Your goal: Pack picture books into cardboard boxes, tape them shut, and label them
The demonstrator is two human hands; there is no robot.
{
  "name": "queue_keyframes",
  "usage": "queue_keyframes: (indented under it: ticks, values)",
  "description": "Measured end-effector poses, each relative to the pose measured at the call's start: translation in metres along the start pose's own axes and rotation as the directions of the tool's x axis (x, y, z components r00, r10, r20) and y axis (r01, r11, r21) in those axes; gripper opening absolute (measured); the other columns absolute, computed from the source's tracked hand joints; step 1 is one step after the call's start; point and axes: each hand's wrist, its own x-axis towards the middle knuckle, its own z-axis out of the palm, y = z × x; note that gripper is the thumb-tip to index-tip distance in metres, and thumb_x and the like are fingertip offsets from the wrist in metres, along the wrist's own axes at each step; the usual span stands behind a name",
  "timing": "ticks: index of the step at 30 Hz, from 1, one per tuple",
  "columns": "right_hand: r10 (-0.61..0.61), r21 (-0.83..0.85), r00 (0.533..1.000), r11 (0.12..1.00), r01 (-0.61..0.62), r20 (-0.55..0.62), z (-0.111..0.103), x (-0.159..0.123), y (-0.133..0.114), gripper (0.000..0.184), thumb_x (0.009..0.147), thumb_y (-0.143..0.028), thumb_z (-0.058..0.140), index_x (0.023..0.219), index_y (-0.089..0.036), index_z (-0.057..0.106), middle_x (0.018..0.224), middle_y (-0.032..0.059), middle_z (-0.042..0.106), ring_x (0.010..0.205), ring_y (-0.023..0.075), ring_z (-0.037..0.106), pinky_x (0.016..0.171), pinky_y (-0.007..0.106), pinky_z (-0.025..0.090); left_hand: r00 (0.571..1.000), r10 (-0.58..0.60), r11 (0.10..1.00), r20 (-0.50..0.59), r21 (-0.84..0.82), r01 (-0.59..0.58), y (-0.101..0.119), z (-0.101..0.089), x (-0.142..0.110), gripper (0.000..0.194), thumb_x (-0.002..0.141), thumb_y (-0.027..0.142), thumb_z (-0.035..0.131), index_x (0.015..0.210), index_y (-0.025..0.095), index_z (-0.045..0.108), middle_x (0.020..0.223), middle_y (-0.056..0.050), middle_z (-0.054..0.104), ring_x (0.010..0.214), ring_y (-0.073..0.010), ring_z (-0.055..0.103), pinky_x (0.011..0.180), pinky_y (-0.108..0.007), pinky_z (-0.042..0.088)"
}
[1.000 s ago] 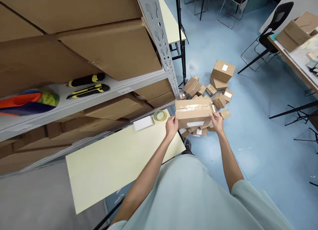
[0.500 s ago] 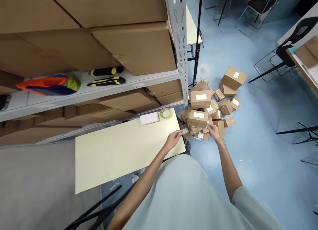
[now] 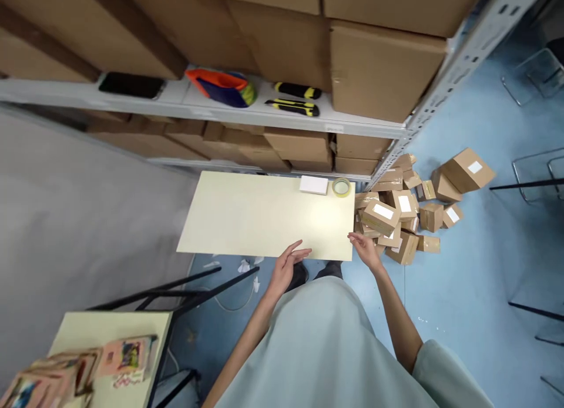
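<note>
My left hand (image 3: 285,268) hovers over the front edge of the pale yellow table (image 3: 251,214), fingers apart and nothing in it. At the table's right edge is my right hand (image 3: 365,249), its fingers loosely spread and empty. Beyond it a heap of taped cardboard boxes lies on the floor; a box with a white label (image 3: 379,217) sits on top, apart from my fingers. On the table's far right stand a white stack of labels or cards (image 3: 314,185) and a roll of tape (image 3: 341,187).
A metal shelf (image 3: 370,126) with large cartons runs behind the table, holding two utility knives (image 3: 293,107), a phone (image 3: 132,85) and an orange and blue pouch (image 3: 220,87). Pink packages (image 3: 126,356) lie on a second table, lower left. Paper scraps (image 3: 244,266) litter the floor.
The view has turned left, bringing the second table into sight. Both hands have come away from the labelled box on the heap, which now rests there, and moved back to the table.
</note>
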Motion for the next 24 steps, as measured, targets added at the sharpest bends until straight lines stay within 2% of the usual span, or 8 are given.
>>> queue_keyframes:
  ticks: [2, 6, 9, 13, 16, 19, 22, 24]
  values:
    - [-0.022, -0.02, 0.998, 1.0, 0.023, 0.053, 0.027, -0.004, -0.019, 0.064, 0.09, -0.077, 0.068, 0.116, -0.021, 0.082, 0.127, 0.0171, 0.083, 0.121, 0.037, 0.078, 0.112, 0.055, 0.059, 0.996, 0.051, 0.997, -0.073, -0.051, -0.055, 0.0, -0.019, -0.01, 0.076, 0.093, 0.078, 0.06, 0.136, 0.017, 0.07, 0.128, -0.02, 0.081, 0.112, -0.0339, 0.081, 0.106, -0.053, 0.06]
    - [-0.074, -0.079, 0.988, 0.993, 0.085, 0.138, 0.093, -0.016, -0.056, 0.059, 0.092, -0.074, 0.068, 0.117, -0.023, 0.082, 0.124, 0.0148, 0.084, 0.118, 0.0341, 0.079, 0.11, 0.053, 0.06, 0.982, 0.103, 0.983, -0.159, -0.136, -0.126, -0.007, -0.068, -0.03, 0.073, 0.096, 0.074, 0.06, 0.139, 0.016, 0.069, 0.121, -0.019, 0.084, 0.112, -0.0334, 0.081, 0.106, -0.054, 0.061]
    - [-0.124, -0.118, 0.97, 0.982, 0.15, 0.207, 0.152, -0.029, -0.086, 0.056, 0.093, -0.073, 0.069, 0.116, -0.023, 0.082, 0.123, 0.014, 0.084, 0.117, 0.033, 0.079, 0.109, 0.052, 0.06, 0.96, 0.155, 0.958, -0.234, -0.2, -0.204, -0.02, -0.118, -0.048, 0.071, 0.098, 0.071, 0.059, 0.141, 0.015, 0.068, 0.123, -0.019, 0.083, 0.113, -0.0327, 0.081, 0.106, -0.053, 0.061]
    - [-0.174, -0.133, 0.929, 0.965, 0.227, 0.326, 0.245, -0.05, -0.124, 0.052, 0.095, -0.068, 0.07, 0.119, -0.024, 0.081, 0.125, 0.0134, 0.083, 0.116, 0.0322, 0.079, 0.109, 0.052, 0.061, 0.895, 0.197, 0.91, -0.4, -0.265, -0.319, -0.042, -0.197, -0.082, 0.068, 0.1, 0.069, 0.059, 0.137, 0.014, 0.071, 0.124, -0.02, 0.082, 0.112, -0.033, 0.081, 0.103, -0.052, 0.062]
    - [-0.196, -0.137, 0.881, 0.95, 0.279, 0.431, 0.319, -0.068, -0.146, 0.05, 0.095, -0.067, 0.071, 0.119, -0.024, 0.081, 0.126, 0.0133, 0.083, 0.116, 0.0325, 0.079, 0.11, 0.054, 0.061, 0.825, 0.206, 0.873, -0.527, -0.282, -0.398, -0.059, -0.258, -0.117, 0.063, 0.1, 0.066, 0.06, 0.134, 0.015, 0.074, 0.126, -0.02, 0.082, 0.111, -0.0325, 0.081, 0.102, -0.051, 0.063]
    - [-0.186, -0.166, 0.816, 0.932, 0.324, 0.547, 0.391, -0.088, -0.162, 0.048, 0.096, -0.065, 0.073, 0.119, -0.024, 0.082, 0.126, 0.0134, 0.083, 0.119, 0.033, 0.079, 0.113, 0.055, 0.059, 0.729, 0.182, 0.844, -0.66, -0.276, -0.461, -0.077, -0.314, -0.158, 0.058, 0.101, 0.062, 0.061, 0.135, 0.016, 0.074, 0.124, -0.018, 0.083, 0.109, -0.0311, 0.082, 0.101, -0.05, 0.063]
    - [-0.145, -0.199, 0.742, 0.914, 0.354, 0.654, 0.455, -0.106, -0.172, 0.047, 0.097, -0.063, 0.074, 0.12, -0.024, 0.082, 0.127, 0.013, 0.083, 0.12, 0.033, 0.078, 0.113, 0.054, 0.059, 0.618, 0.118, 0.825, -0.778, -0.269, -0.496, -0.096, -0.359, -0.198, 0.056, 0.103, 0.058, 0.057, 0.137, 0.017, 0.074, 0.121, -0.016, 0.084, 0.108, -0.0296, 0.082, 0.1, -0.049, 0.064]
    - [-0.118, -0.204, 0.69, 0.908, 0.367, 0.714, 0.492, -0.114, -0.176, 0.048, 0.096, -0.064, 0.074, 0.122, -0.024, 0.081, 0.127, 0.0128, 0.083, 0.12, 0.0331, 0.079, 0.113, 0.054, 0.06, 0.536, 0.06, 0.82, -0.842, -0.264, -0.508, -0.11, -0.382, -0.221, 0.055, 0.103, 0.058, 0.057, 0.136, 0.017, 0.074, 0.123, -0.016, 0.084, 0.107, -0.0291, 0.082, 0.098, -0.048, 0.065]
